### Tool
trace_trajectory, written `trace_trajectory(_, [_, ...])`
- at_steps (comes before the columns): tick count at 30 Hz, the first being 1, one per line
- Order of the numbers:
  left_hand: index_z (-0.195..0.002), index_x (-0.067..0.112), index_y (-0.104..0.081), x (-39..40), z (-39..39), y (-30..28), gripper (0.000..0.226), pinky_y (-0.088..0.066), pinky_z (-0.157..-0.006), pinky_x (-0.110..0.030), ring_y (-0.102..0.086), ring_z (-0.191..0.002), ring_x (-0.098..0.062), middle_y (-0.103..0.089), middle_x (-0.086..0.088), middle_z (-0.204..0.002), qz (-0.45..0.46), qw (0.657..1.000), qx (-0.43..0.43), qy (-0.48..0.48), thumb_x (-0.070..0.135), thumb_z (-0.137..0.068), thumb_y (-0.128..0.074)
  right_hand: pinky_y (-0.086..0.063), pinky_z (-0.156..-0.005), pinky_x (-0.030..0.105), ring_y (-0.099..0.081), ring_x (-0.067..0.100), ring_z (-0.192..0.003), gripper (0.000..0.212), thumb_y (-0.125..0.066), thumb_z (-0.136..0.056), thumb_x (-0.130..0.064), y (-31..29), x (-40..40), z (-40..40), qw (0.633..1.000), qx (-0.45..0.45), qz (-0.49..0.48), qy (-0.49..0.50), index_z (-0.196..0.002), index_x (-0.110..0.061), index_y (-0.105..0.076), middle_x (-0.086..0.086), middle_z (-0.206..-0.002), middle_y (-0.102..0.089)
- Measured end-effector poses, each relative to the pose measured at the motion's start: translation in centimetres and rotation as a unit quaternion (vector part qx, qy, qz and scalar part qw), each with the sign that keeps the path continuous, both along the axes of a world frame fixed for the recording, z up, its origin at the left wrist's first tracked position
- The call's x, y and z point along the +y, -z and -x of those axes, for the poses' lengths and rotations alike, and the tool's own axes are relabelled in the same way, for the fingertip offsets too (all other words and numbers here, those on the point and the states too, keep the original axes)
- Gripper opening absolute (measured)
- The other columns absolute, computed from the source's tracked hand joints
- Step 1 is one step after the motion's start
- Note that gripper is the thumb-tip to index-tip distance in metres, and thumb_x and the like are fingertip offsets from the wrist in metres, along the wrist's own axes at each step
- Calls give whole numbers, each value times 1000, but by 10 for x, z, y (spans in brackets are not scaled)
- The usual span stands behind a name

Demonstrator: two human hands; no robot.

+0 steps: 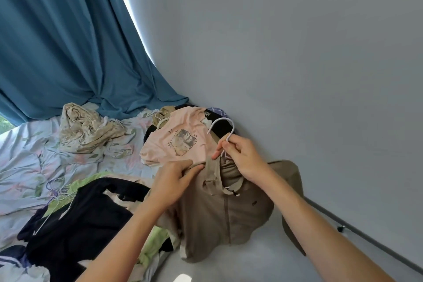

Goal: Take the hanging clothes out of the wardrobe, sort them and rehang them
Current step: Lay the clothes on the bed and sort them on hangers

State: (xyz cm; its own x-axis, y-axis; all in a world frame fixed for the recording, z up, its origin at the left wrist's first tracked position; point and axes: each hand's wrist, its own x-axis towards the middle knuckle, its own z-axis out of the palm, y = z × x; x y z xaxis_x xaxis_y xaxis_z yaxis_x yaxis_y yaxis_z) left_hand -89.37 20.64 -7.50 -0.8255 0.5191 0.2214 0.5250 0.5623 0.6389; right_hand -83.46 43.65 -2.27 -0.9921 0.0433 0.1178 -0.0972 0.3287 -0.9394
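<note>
Both hands (pixel 206 167) gripping jacket (pixel 219 213), hanger (pixel 223 131)

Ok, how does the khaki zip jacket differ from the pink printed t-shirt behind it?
The khaki zip jacket is held by both hands; the pink printed t-shirt lies untouched on the pile. The jacket is plain with a front zip; the t-shirt carries a cartoon print. Both lie on the bed.

bed (pixel 20 158) | floral sheet | on it: cream bundle (pixel 87 130), pink T-shirt (pixel 176 139), black garment (pixel 87 220)
</note>
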Motion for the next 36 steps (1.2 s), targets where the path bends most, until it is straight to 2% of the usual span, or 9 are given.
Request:
trace_trajectory(2, [-59, 19, -44, 14, -6, 6, 55, -37, -54, -36, -46, -51, -12, -44, 5, -50, -50, 997, -33, -38, 57, -96, -59, -56, -94, 44, -71, 20, -96, 21, -57, -107, -27, 1, 29, 1, 998, 0, -58, 2, -95, -35, -72, -6, -99, -76])
trace_trajectory(5, [-57, 24, -41, 23, -7, 15, 51, -32, -55, -34, -37, -50, -6, -37, 10, -49, -91, 992, -60, -72, 47, -94, -66, -53, -96, 41, -63, 2, -103, 8, -63, -102, -36, 8, 79, 10, 979, 4, -205, 2, -101, -33, -71, -17, -104, -70])
trace_trajectory(8, [-56, 24, -38, 22, 5, 23, 52, -29, -56, -34, -33, -52, -6, -32, 10, -51, -114, 984, -84, -104, 45, -93, -67, -50, -99, 41, -59, 1, -104, 15, -66, -97, -49, 27, 116, 25, 961, -48, -271, -7, -101, -37, -72, -23, -103, -67])
trace_trajectory(13, [-57, 20, -34, 23, 44, 41, 56, -26, -58, -36, -30, -56, -10, -30, 11, -54, -145, 970, -133, -143, 45, -92, -70, -49, -95, 48, -61, 7, -92, 20, -65, -98, -42, 59, 132, 76, 965, -31, -261, 15, -84, -30, -74, -18, -85, -69])
trace_trajectory(17, [-57, 23, -31, 40, 86, 60, 54, -23, -60, -36, -28, -60, -11, -28, 10, -58, -193, 948, -194, -161, 43, -90, -69, -49, -90, 50, -60, 6, -89, 33, -57, -91, -59, 73, 144, 134, 963, -2, -267, 29, -80, -32, -71, -21, -83, -67])
trace_trajectory(23, [-52, 26, -38, 77, 167, 75, 57, -28, -61, -34, -32, -59, -11, -33, 7, -55, -225, 921, -276, -158, 22, -98, -71, -41, -99, 50, -57, 7, -95, 27, -57, -84, -65, 62, 178, 223, 947, -25, -319, 30, -79, -39, -64, -19, -88, -67])
trace_trajectory(29, [-57, 23, -37, 78, 268, 67, 51, -30, -60, -36, -36, -59, -9, -37, 6, -56, -201, 937, -232, -167, 31, -96, -69, -38, -98, 48, -55, 8, -97, 19, -73, -91, -45, 56, 179, 319, 944, -13, -328, 45, -77, -42, -61, -21, -89, -67])
trace_trajectory(34, [-64, 18, -35, 52, 340, 80, 47, -33, -61, -38, -37, -60, -8, -39, 7, -57, -138, 950, -188, -206, 22, -99, -67, -40, -94, 43, -57, 12, -99, 18, -57, -84, -68, 81, 160, 412, 948, -31, -318, 6, -76, -51, -56, -18, -92, -67])
trace_trajectory(36, [-65, 15, -35, 42, 362, 97, 45, -33, -61, -38, -37, -59, -9, -39, 4, -58, -121, 945, -193, -234, 23, -97, -67, -40, -95, 41, -59, 16, -98, 16, -63, -85, -64, 96, 149, 451, 948, -45, -315, -7, -77, -51, -59, -17, -90, -64])
